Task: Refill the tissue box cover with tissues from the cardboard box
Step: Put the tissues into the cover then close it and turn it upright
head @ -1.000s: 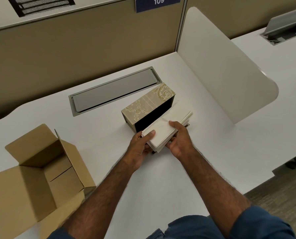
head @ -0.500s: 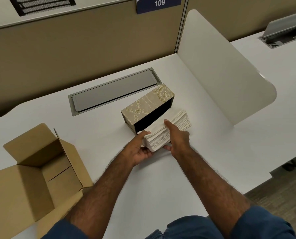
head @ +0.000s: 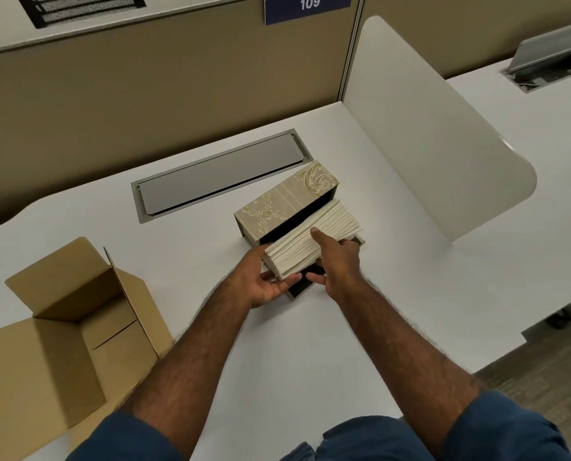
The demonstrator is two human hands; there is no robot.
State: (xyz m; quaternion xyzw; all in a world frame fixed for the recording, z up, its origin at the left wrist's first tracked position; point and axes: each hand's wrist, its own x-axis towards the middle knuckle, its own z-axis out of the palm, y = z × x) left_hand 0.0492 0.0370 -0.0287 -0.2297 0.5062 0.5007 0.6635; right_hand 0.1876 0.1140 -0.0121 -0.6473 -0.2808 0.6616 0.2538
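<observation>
Box: the cardboard box [head: 54, 331] sits nearest, at the left edge of the counter [head: 310, 344], flaps open; no tissues show in the part of it I can see.
Left hand: the left hand [head: 264, 282] is cupped palm-up under the near end of the stack, fingers spread, bearing it from below and gripping lightly.
Right hand: the right hand [head: 335, 261] lies over the top and right side of the stack, thumb across the upper sheets, pinching it against the left.
Tissues: the stack [head: 310, 239] is tilted, its far end at the dark open side of the cover, its near end in both hands.
Handling: I'd judge it light, soft and loose; the sheets fan at the far end and would slide apart. Best held from both faces, squeezed flat, near the middle.
Cover: the cover [head: 287, 202], patterned beige, lies on its side on the counter just behind the stack, opening toward the person.
Flap: a dark flap [head: 305, 282] lies beneath the hands; whether it is hinged to the cover I cannot tell.
</observation>
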